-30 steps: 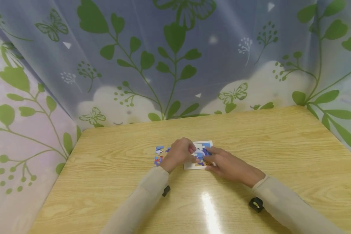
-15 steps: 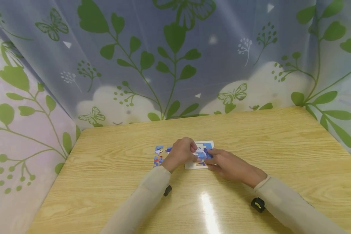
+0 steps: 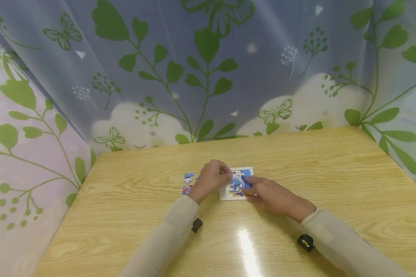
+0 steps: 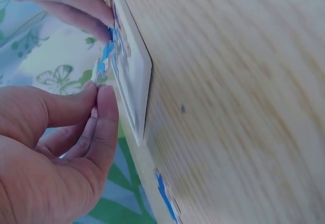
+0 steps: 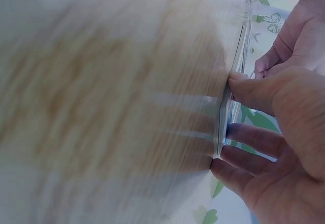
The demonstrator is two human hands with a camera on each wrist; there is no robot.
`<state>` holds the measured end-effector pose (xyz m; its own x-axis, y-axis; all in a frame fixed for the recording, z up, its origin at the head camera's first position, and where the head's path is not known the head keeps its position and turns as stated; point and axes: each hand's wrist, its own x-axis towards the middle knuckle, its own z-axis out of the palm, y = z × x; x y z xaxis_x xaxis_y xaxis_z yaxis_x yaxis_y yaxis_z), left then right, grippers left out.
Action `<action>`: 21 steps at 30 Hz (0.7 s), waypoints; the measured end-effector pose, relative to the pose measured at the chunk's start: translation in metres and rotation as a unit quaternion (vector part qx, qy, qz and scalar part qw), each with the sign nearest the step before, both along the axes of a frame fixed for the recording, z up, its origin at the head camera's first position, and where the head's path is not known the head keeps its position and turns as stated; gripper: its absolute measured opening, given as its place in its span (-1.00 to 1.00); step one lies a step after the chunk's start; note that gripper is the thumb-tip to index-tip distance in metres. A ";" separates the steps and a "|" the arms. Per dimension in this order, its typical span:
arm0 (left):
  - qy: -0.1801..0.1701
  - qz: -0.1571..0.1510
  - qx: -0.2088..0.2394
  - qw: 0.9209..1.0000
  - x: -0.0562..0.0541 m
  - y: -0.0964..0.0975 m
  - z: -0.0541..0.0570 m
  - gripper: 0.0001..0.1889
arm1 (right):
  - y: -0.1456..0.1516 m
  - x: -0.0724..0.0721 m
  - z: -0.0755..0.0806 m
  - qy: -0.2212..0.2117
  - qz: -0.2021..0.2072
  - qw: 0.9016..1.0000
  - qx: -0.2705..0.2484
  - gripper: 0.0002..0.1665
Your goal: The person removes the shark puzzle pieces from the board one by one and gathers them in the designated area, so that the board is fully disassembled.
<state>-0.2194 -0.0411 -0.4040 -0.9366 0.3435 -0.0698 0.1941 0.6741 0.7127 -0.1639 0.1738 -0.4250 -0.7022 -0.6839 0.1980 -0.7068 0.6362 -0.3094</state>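
Observation:
My left hand [image 3: 210, 177] pinches a small blue-and-white jigsaw piece [image 4: 104, 60] between thumb and fingertips, just over the left part of a white-rimmed puzzle board [image 3: 224, 195]. The piece is tilted up in the left wrist view. My right hand [image 3: 273, 195] rests on the board's right side; its fairly straight fingers [image 5: 254, 137] touch the edge and top there, with the thumb [image 5: 249, 88] apart from them. Blue, white and orange pieces [image 3: 238, 193] lie inside the frame, partly hidden under both hands.
Several loose jigsaw pieces [image 3: 188, 178] lie left of the board, some covered by the left hand. The wood-grain table [image 3: 142, 227] reaches back to a leaf-printed curtain [image 3: 166, 96]. A black device [image 3: 305, 242] sits under the right wrist.
My left hand has shifted slightly left and raised its fingertips with the jigsaw piece, showing more of the pieces below. The right hand stays on the board's right side.

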 end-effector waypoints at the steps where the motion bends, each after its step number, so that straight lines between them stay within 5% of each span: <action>1: -0.002 0.003 0.004 1.000 0.000 -0.002 0.000 -0.94 | 0.000 0.000 0.000 -0.001 -0.002 1.000 0.001 -0.76; 21: -0.018 0.046 0.006 0.999 0.004 -0.059 0.004 -0.93 | 0.001 0.001 -0.003 0.009 -0.006 1.000 -0.002 -0.73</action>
